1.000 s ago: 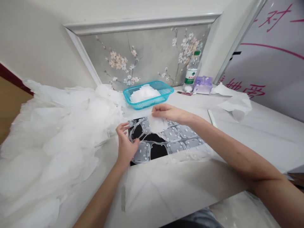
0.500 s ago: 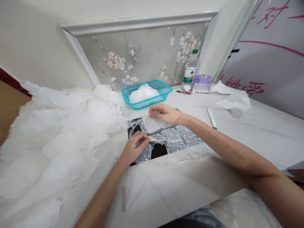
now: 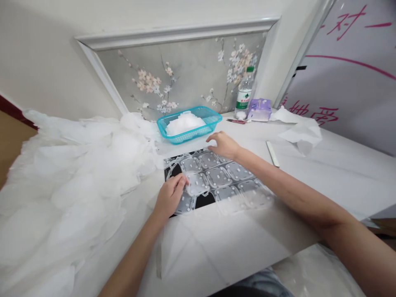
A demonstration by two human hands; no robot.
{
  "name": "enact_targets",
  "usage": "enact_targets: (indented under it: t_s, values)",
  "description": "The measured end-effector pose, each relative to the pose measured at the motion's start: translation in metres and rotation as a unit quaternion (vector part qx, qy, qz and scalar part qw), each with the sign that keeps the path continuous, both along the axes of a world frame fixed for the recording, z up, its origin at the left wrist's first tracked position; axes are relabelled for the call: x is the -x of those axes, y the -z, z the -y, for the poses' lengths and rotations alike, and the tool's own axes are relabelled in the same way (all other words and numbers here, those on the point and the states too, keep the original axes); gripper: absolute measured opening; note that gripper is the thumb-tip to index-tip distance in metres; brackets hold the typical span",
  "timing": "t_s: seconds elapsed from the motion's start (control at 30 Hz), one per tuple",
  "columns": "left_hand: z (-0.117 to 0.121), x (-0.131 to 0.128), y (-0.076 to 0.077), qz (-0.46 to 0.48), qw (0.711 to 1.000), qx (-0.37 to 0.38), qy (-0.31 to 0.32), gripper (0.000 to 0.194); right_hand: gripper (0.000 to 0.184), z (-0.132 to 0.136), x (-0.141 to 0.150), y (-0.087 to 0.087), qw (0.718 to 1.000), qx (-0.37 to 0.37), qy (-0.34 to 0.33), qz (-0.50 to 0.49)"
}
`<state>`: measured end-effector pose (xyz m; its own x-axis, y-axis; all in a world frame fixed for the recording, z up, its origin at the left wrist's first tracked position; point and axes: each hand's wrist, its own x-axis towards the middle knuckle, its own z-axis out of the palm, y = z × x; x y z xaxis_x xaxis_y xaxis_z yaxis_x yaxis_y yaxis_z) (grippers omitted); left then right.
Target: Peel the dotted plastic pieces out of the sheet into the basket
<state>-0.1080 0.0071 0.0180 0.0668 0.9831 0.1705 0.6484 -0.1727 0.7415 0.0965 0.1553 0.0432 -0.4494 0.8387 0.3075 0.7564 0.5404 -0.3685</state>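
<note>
My left hand (image 3: 172,193) rests at the left part of a black sheet (image 3: 204,200). Its thumb and fingers pinch the left edge of a thin translucent white piece (image 3: 198,183) dotted with small white spots. Rows of similar rounded translucent pieces (image 3: 219,176) cover most of the black sheet, with bare black showing in a few gaps. My right hand (image 3: 225,145) hovers by the sheet's far edge, just in front of a blue plastic basket (image 3: 194,135). Its thumb and forefinger are curved apart, and I see nothing held between them.
A large heap of thin white pieces (image 3: 83,177) covers the left side of the white table (image 3: 340,177). More white pieces (image 3: 185,122) lie in the basket. At the back right are a water bottle (image 3: 244,95), small scissors (image 3: 236,121), a purple tissue pack (image 3: 260,109), crumpled paper (image 3: 301,128) and a white cutter-like bar (image 3: 272,154).
My right hand has moved right and away from the sheet, and the white film under its fingers is gone. The piece at my left hand, folded before, now lies flatter.
</note>
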Motion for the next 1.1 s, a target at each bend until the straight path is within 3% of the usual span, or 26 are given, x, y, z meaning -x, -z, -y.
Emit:
enact_targets:
  t_s: [0.07, 0.17, 0.3, 0.43, 0.53, 0.7, 0.83, 0.97, 1.1]
  values:
    - [-0.001, 0.000, 0.001, 0.026, 0.999, 0.009, -0.022, 0.029, 0.028, 0.007, 0.009, 0.000, 0.992, -0.005, -0.121, 0.018]
    - [-0.003, -0.002, 0.005, 0.094, 0.994, 0.024, -0.051, 0.025, 0.025, 0.019, 0.021, -0.001, 0.959, 0.033, -0.279, 0.031]
    - [-0.002, -0.006, 0.005, 0.224, 0.969, 0.073, -0.072, 0.030, 0.020, 0.030, 0.029, 0.000, 0.930, 0.089, -0.354, 0.040]
    - [0.001, -0.009, -0.006, 0.330, 0.924, 0.157, -0.114, 0.049, 0.023, 0.031, 0.029, -0.001, 0.941, 0.134, -0.311, 0.009]
    - [0.001, -0.003, -0.016, 0.343, 0.904, 0.237, -0.097, 0.064, 0.022, 0.030, 0.029, -0.002, 0.950, 0.139, -0.277, 0.022]
    - [0.000, 0.010, -0.023, 0.311, 0.905, 0.283, -0.063, 0.052, 0.026, 0.030, 0.029, 0.000, 0.938, 0.130, -0.312, 0.073]
    - [0.001, 0.003, -0.018, 0.261, 0.935, 0.224, -0.086, 0.016, 0.017, 0.032, 0.031, 0.006, 0.939, 0.072, -0.324, 0.091]
    - [0.001, -0.010, -0.008, 0.148, 0.969, 0.155, -0.122, 0.042, 0.017, 0.038, 0.035, 0.009, 0.944, -0.008, -0.315, 0.103]
    - [0.000, -0.012, -0.001, 0.120, 0.973, 0.110, -0.163, 0.029, 0.019, 0.045, 0.040, 0.012, 0.966, -0.086, -0.239, 0.045]
